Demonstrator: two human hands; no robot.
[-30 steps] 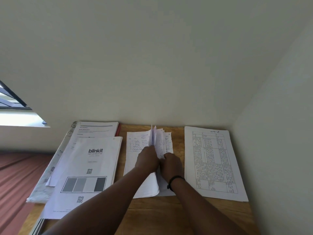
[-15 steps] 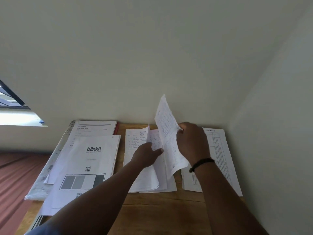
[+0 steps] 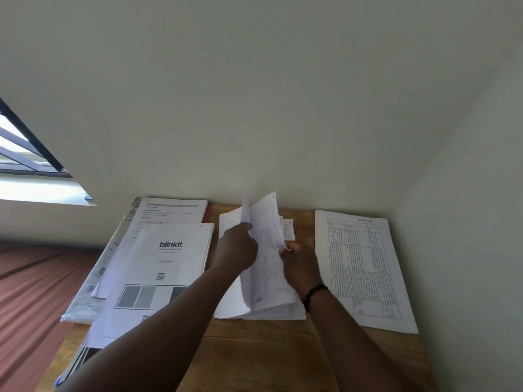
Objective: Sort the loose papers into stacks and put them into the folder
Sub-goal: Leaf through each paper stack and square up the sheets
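On a wooden table (image 3: 254, 352) set against the wall, a middle stack of papers (image 3: 263, 309) lies between a "blinkit" sheet (image 3: 167, 256) on the left and a printed table sheet (image 3: 365, 267) on the right. Behind the "blinkit" sheet lies another printed page (image 3: 172, 210), partly under it.

Bare forearms, no sleeves; thin black band (image 3: 314, 292) round right wrist

Middle stack of handwritten sheets (image 3: 268, 301) with top pages lifted upright, blinkit printout stack (image 3: 158, 267) left, table-printed sheet (image 3: 365, 267) flat at right
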